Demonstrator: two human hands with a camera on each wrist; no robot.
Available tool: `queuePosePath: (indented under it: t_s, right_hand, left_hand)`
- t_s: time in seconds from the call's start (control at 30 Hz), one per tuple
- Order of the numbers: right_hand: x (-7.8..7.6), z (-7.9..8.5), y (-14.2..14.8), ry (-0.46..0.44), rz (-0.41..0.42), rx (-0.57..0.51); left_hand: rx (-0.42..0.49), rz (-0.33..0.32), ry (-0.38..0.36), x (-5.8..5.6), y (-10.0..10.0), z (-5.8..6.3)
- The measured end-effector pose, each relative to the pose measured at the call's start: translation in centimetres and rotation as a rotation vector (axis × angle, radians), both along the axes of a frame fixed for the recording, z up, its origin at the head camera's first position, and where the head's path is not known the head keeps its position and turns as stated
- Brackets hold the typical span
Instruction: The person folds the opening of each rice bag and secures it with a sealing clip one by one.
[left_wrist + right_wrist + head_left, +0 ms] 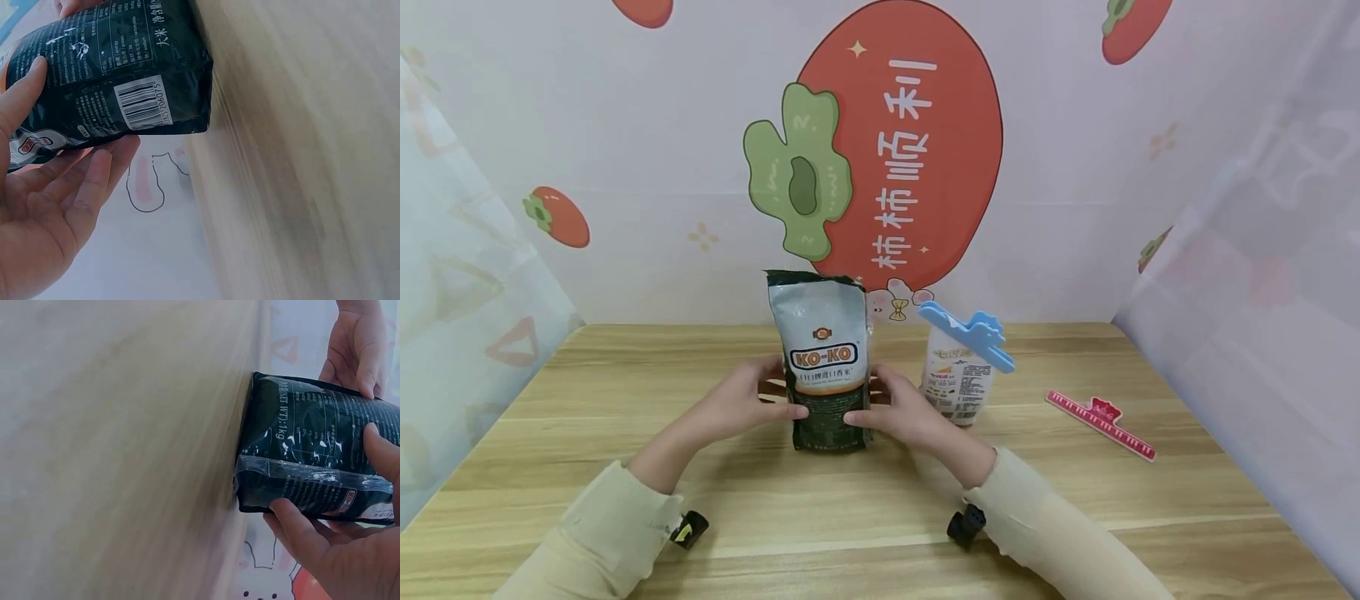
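A dark green and pale rice bag (827, 375), lettered KO-KO, stands upright on the wooden table between both hands. My left hand (745, 400) holds its left side, thumb on the front face and fingers along the side toward the back. On the opposite side, my right hand (913, 412) grips the bag in the same way. The left wrist view shows the bag's barcode side (144, 103) above the left fingers. In the right wrist view, a clear seam strip runs along the bag (312, 472) near the right fingers.
Right of the bag stands a white printed packet (955, 383) with a light blue sealing clip (967, 335) across its top. Farther right lies a red sealing clip (1101, 425) on the table (820, 525). A fabric backdrop (662, 125) with persimmon prints rises behind the table.
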State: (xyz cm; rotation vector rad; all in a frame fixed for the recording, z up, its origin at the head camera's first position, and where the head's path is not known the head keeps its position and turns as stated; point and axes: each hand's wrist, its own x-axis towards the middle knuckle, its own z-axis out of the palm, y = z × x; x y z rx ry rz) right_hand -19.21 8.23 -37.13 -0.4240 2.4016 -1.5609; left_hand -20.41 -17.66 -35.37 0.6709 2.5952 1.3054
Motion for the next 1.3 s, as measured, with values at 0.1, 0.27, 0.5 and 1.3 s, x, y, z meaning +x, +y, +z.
queuePosePath:
  t_s: [0.1,0.27,0.5,1.3]
  right_hand:
    - [0.3,0.0,0.2,0.009,0.007,0.015]
    - [0.7,-0.1,0.6,0.026,0.035,0.023]
    - [1.3,0.0,1.4,0.051,0.082,0.021]
    - [4.1,0.5,3.8,0.109,0.2,0.083]
  left_hand:
    - [-0.004,0.0,0.0,0.3,0.1,0.0]
    - [0.008,-0.018,0.004,0.8,0.3,0.1]
    - [0.008,-0.049,0.027,1.6,0.6,0.2]
    - [-0.033,-0.082,0.001,5.1,1.7,0.6]
